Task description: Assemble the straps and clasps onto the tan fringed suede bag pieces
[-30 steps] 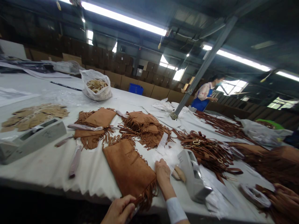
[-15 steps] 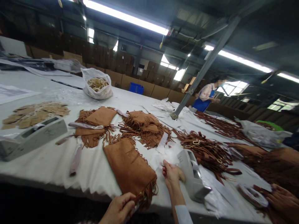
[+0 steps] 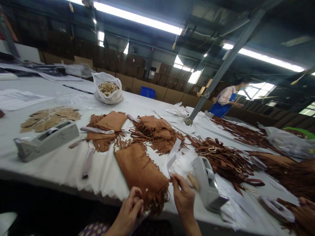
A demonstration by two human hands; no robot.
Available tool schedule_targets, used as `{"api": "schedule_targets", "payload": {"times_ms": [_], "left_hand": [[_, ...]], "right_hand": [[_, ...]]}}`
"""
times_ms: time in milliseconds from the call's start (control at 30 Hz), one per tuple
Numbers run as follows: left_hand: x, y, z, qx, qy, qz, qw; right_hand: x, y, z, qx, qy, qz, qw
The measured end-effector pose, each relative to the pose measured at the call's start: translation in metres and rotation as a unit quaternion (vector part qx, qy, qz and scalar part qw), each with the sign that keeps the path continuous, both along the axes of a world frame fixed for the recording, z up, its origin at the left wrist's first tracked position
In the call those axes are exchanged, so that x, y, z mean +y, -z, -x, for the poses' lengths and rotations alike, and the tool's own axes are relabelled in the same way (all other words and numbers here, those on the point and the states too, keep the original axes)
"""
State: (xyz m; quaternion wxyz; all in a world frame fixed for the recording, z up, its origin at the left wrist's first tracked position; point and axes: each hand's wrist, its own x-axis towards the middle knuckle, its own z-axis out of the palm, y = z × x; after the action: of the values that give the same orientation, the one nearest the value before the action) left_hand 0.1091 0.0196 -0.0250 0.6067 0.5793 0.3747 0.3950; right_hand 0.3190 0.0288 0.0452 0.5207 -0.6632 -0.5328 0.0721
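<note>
A brown suede fringed bag (image 3: 139, 170) lies flat near the table's front edge. My left hand (image 3: 130, 208) is closed with curled fingers at the bag's lower left edge; what it holds, if anything, is hidden. Beyond the bag's right corner, my right hand (image 3: 184, 196) pinches the end of a thin white strip (image 3: 171, 164). Just right of that hand stands a grey tape dispenser (image 3: 209, 186). Two more piles of fringed suede, a nearer bag (image 3: 108, 126) and a fuller heap (image 3: 157, 132), lie behind the first bag.
At left are a second tape dispenser (image 3: 49, 139), tan paper tags (image 3: 52, 118), a wrapped strap (image 3: 88, 164) and a white bag of tags (image 3: 108, 88). Brown straps (image 3: 221, 157) heap at right, beside another person's hand (image 3: 305, 213). A metal post (image 3: 221, 72) rises from the table.
My left hand has lifted slightly from the bag's lower edge, its fingers curling. My right hand has turned and now pinches the raised white strip. The view has shifted slightly left.
</note>
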Motion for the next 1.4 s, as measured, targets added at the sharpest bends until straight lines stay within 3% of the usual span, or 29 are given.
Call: {"api": "schedule_targets", "payload": {"times_ms": [200, 267, 367, 433, 533, 600, 667, 767, 1200, 1300, 1400], "left_hand": [[0.008, -0.020, 0.010, -0.023, 0.073, 0.026, 0.997], [0.010, -0.025, 0.013, -0.034, 0.093, 0.042, 0.994], [0.011, -0.024, 0.013, -0.052, 0.070, 0.069, 0.994], [0.011, -0.022, 0.012, -0.051, 0.048, 0.065, 0.995], [0.009, -0.023, 0.014, -0.035, 0.082, 0.043, 0.995], [0.009, -0.027, 0.018, -0.030, 0.123, 0.029, 0.991], [0.010, -0.030, 0.021, -0.020, 0.146, 0.015, 0.989], [0.013, -0.031, 0.022, 0.000, 0.152, -0.001, 0.988], [0.016, -0.034, 0.018, 0.010, 0.141, 0.006, 0.990], [0.014, -0.031, 0.020, 0.036, 0.138, 0.009, 0.990], [0.012, -0.025, 0.022, 0.046, 0.147, 0.010, 0.988]], "right_hand": [[-0.056, 0.031, 0.042, -0.201, -0.124, -0.058, 0.970], [-0.063, 0.039, 0.051, -0.235, -0.146, -0.072, 0.958], [-0.071, 0.047, 0.062, -0.228, -0.183, -0.058, 0.955], [-0.076, 0.047, 0.067, -0.160, -0.175, -0.015, 0.971], [-0.079, 0.039, 0.069, 0.035, -0.080, 0.106, 0.990], [-0.077, 0.030, 0.069, 0.159, -0.076, 0.202, 0.963], [-0.072, 0.022, 0.069, 0.236, -0.154, 0.266, 0.922], [-0.064, 0.018, 0.071, 0.294, -0.223, 0.282, 0.886], [-0.050, 0.011, 0.071, 0.349, -0.143, 0.233, 0.897], [-0.064, 0.019, 0.052, 0.414, -0.052, 0.186, 0.890], [-0.092, 0.036, 0.026, 0.515, 0.064, 0.109, 0.848]]}}
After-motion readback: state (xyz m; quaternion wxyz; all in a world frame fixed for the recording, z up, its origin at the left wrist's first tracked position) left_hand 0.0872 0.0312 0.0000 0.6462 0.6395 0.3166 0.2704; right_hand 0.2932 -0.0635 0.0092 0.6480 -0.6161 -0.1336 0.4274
